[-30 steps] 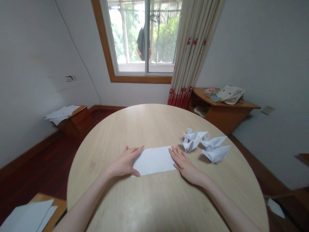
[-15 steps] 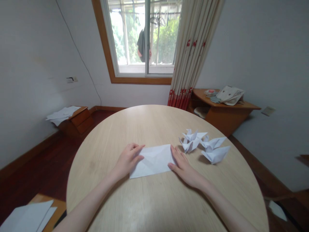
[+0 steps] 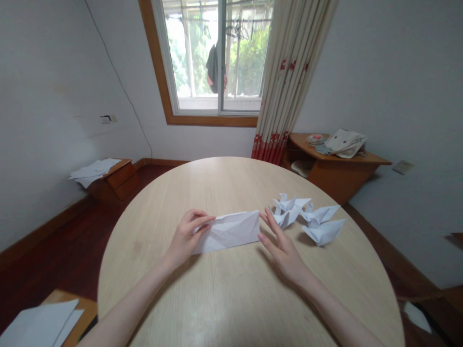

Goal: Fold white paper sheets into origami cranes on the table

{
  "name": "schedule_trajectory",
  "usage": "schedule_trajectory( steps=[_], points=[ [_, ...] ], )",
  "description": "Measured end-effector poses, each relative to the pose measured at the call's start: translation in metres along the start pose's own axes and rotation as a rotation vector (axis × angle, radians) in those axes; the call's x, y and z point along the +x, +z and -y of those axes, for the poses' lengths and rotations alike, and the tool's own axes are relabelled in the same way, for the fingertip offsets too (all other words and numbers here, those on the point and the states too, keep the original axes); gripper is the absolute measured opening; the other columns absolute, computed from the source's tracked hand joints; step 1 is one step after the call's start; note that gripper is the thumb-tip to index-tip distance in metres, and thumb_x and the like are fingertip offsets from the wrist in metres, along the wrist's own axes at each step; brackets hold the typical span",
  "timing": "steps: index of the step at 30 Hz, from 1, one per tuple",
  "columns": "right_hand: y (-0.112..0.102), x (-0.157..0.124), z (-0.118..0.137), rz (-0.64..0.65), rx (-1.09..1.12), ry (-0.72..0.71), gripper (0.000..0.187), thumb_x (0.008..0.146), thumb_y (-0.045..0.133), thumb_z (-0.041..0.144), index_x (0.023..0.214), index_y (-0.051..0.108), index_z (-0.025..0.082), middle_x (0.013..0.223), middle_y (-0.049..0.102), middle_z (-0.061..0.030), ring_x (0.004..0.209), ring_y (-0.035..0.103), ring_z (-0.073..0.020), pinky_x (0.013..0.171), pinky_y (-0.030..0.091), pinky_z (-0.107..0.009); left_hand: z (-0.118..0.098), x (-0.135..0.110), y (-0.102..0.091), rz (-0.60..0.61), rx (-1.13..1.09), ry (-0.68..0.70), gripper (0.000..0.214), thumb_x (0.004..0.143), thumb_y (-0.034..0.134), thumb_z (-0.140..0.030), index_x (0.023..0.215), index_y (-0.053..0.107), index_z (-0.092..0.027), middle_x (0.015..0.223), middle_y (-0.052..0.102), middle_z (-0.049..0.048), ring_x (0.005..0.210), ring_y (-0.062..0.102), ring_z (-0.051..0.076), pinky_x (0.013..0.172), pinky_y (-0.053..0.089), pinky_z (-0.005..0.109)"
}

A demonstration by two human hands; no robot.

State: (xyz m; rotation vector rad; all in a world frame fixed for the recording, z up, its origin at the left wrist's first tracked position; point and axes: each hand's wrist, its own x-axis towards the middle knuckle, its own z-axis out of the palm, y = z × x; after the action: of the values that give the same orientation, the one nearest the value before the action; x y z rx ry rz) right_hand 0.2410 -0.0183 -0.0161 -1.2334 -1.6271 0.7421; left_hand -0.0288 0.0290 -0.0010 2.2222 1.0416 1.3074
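A folded sheet of white paper [image 3: 231,231] with crease lines is tilted up a little off the round wooden table [image 3: 224,299]. My left hand [image 3: 188,236] pinches its left end between thumb and fingers. Beside the right end is my right hand [image 3: 282,246], fingers apart, the fingertips at or very near the paper's edge. Just past that hand stand several folded white paper birds [image 3: 323,231], grouped on the right part of the table.
White sheets [image 3: 47,323] lie on a wooden surface at the lower left. More papers [image 3: 96,171] top a small cabinet by the left wall. A corner desk [image 3: 336,168] holding a cloth bag [image 3: 345,143] stands behind the table, beside the curtain [image 3: 285,72].
The paper has been raised from lying flat and now leans up, looking narrower. My right hand has loosened from its right end and shifted slightly right.
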Motion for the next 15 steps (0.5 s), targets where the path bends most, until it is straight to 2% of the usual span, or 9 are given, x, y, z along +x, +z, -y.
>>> schedule_trajectory(
  steps=[4,8,11,15],
  points=[
    [-0.001,0.001,0.003,-0.150,0.115,0.005,0.055,0.093,0.047,0.053,0.141,0.040,0.028,0.129,0.060,-0.0101,0.124,0.051,-0.0246,0.107,0.033,-0.048,-0.006,-0.001,-0.001,-0.035,-0.005,0.035,0.016,0.090,0.057,-0.021,0.097,0.071,-0.024,0.100,0.058,0.0055,0.094,0.058,0.020,0.083,0.048,0.034],
    [-0.006,0.001,0.006,-0.221,0.154,-0.014,0.045,0.093,0.045,0.055,0.123,0.057,0.025,0.098,0.071,-0.0055,0.097,0.063,-0.0228,0.098,0.042,-0.042,-0.010,-0.001,-0.003,-0.076,0.073,0.084,0.011,0.088,0.061,-0.023,0.087,0.072,-0.024,0.100,0.061,0.0055,0.096,0.058,0.022,0.087,0.046,0.038],
    [-0.008,0.001,0.009,-0.169,0.179,-0.055,0.043,0.092,0.045,0.057,0.111,0.065,0.023,0.084,0.072,-0.0042,0.087,0.065,-0.0227,0.092,0.045,-0.041,-0.015,-0.001,-0.005,-0.088,0.131,0.134,0.011,0.087,0.061,-0.021,0.084,0.070,-0.025,0.099,0.063,0.0047,0.098,0.058,0.022,0.098,0.037,0.044],
    [-0.005,-0.001,0.010,-0.024,0.171,-0.112,0.052,0.094,0.039,0.059,0.080,0.072,0.021,0.082,0.073,-0.0075,0.090,0.065,-0.0247,0.090,0.045,-0.041,-0.024,-0.001,-0.008,-0.045,0.193,0.164,0.011,0.086,0.059,-0.023,0.079,0.068,-0.023,0.099,0.065,0.0035,0.096,0.059,0.021,0.105,0.024,0.049]
  ],
)
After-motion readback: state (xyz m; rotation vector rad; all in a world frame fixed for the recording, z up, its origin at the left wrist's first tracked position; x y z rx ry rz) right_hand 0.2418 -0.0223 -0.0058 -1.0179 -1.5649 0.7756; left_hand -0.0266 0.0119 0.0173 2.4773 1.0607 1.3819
